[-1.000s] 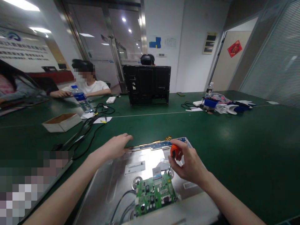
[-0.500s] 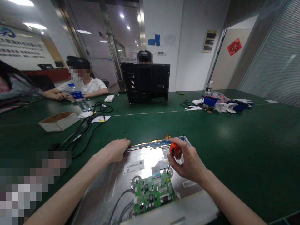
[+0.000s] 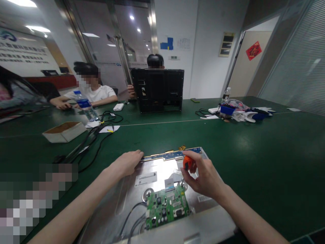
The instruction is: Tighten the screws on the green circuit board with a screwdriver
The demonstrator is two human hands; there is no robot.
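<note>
A flat metal-backed display panel (image 3: 127,200) lies in front of me. A green circuit board (image 3: 166,206) sits on its back, and a narrow blue circuit strip (image 3: 175,155) runs along its far edge. My left hand (image 3: 129,162) is closed over the panel's far left edge; its fingertips are partly hidden. In my right hand (image 3: 201,173) is a screwdriver (image 3: 187,163) with an orange and black handle, gripped between thumb and fingers. The screwdriver's thin shaft points down at the board's far right corner. Dark cables (image 3: 132,217) lead away from the board's left side.
Left of the panel, black cables (image 3: 95,144) lie beside an open box (image 3: 64,132) and a water bottle (image 3: 85,105). Across the green table (image 3: 254,162) stands a black monitor (image 3: 157,89). Gloves and bags form a pile (image 3: 241,112) at the far right. Other people sit opposite.
My left hand has shifted very slightly right; my right hand and the screwdriver look nearly still. Another person's hand now shows at the left side of the black monitor.
</note>
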